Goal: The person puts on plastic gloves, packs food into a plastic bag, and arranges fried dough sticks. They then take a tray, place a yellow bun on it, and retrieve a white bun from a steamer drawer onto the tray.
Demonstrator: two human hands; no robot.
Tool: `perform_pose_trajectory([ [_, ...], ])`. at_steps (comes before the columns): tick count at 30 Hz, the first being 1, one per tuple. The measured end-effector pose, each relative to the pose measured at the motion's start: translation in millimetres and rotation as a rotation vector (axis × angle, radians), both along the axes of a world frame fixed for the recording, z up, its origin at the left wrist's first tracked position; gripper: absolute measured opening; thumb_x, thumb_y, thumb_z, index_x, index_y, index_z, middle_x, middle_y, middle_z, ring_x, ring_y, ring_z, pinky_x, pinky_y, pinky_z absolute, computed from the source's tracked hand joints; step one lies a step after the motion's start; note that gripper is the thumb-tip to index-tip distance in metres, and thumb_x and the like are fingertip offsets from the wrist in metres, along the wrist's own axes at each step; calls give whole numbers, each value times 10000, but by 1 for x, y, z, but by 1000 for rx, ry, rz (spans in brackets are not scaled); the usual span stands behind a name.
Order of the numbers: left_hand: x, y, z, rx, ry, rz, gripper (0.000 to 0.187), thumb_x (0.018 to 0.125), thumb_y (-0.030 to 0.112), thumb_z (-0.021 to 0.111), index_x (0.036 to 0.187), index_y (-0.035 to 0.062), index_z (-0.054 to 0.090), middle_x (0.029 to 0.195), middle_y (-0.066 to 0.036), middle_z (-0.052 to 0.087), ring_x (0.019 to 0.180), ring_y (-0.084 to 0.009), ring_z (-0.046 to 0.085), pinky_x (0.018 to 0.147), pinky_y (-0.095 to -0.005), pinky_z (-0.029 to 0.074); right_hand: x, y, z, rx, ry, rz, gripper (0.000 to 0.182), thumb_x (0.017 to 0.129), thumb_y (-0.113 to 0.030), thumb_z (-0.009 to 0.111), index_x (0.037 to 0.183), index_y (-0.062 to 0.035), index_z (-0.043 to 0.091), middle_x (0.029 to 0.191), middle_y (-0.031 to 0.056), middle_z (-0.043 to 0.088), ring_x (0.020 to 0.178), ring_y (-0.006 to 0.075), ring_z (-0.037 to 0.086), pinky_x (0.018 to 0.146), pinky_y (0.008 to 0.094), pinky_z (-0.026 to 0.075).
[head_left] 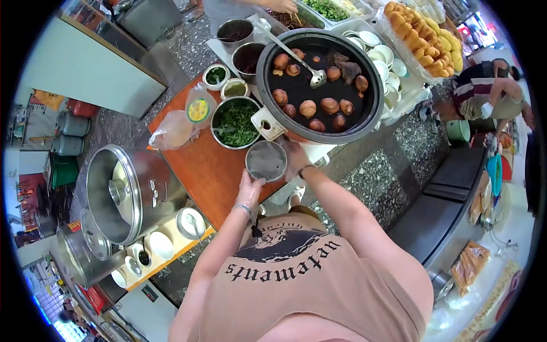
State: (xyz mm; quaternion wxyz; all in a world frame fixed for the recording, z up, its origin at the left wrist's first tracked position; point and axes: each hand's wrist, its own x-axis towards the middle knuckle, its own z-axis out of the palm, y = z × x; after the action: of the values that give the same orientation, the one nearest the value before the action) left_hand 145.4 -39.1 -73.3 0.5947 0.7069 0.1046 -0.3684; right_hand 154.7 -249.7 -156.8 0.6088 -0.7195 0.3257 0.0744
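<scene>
My left hand [249,191], in a clear plastic glove, grips the lower left side of a round bowl [266,162] with a thin rim and a grey, see-through look. Against the bowl's right side lies my right hand [294,158], a dark band at its wrist; its fingers are partly hidden and look closed on the bowl. Just beyond stands a big black pot [373,108] of dark broth with brown eggs [307,108] and a slotted ladle [317,78]. A steel bowl of chopped greens [235,122] sits up and left of my hands.
An orange-brown table [213,182] carries a plastic bag [174,128] and small bowls of sauce and herbs. Left is a large steel pot [128,194]. Fried dough sticks [419,43] and stacked dishes [384,54] stand upper right. Another person's hand [283,5] works at the trays; people stand far right.
</scene>
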Motion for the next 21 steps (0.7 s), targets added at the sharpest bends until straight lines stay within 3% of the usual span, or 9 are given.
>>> perform_pose_trajectory([
  [1,-1,1,3,-13,34,-10,684,824,168,595,1406,60,251,1298,-94,475,1136,-220,488,923,-354,420,-7,4,-3,-352,-51,198,352,865,-260,494,1158,-93,594,1116,176,628,1055,368,569,901,415,449],
  [2,-5,1,5,-13,34,-11,684,824,168,595,1406,60,251,1298,-94,475,1136,-220,488,923,-354,420,-13,5,-5,-468,127,205,302,859,-243,500,1092,-120,648,1055,160,652,1003,358,598,875,418,466],
  [7,-7,-9,8,-2,-3,-6,551,802,145,585,1303,66,371,1155,-63,533,983,-176,522,811,-318,446,-6,4,-24,-424,182,105,270,845,-209,512,1019,-104,690,1032,155,661,1001,335,601,873,402,470],
  [9,-10,-16,7,-24,1,39,500,793,130,578,1259,88,404,1093,-37,542,905,-148,508,766,-299,436,0,5,-33,-274,6,-61,259,845,-211,517,1003,-72,669,1012,183,652,997,351,593,875,400,466],
  [10,-10,-17,4,-29,4,42,500,792,129,578,1261,96,410,1084,-33,542,901,-142,505,762,-290,432,1,1,-49,-274,7,-62,259,845,-211,517,1003,-72,669,1012,183,652,997,351,593,875,400,466],
  [12,-12,-19,4,-31,10,39,500,791,127,579,1263,105,416,1076,-29,541,896,-135,501,759,-281,429,-1,-10,-80,-32,-344,62,241,856,-197,508,978,-29,630,966,218,635,979,382,580,869,414,456],
  [16,-8,-25,4,-65,25,80,493,790,125,581,1259,110,429,1051,-18,544,877,-117,502,730,-266,422,-18,-12,11,-484,-311,335,216,864,-175,506,966,-4,591,988,246,602,979,401,561,866,430,444],
  [18,-4,-25,-3,-66,23,79,492,791,127,583,1259,110,431,1055,-17,545,871,-115,505,724,-264,422,-34,-4,60,-468,-356,105,222,872,-162,503,993,3,590,991,242,601,965,409,556,856,454,437],
  [21,-1,-27,-8,-55,2,81,489,788,131,594,1247,85,431,1084,-41,554,913,-156,537,761,-292,447,-51,-4,76,-581,-558,39,224,875,-132,503,1037,-7,594,961,220,613,945,391,567,862,451,439],
])
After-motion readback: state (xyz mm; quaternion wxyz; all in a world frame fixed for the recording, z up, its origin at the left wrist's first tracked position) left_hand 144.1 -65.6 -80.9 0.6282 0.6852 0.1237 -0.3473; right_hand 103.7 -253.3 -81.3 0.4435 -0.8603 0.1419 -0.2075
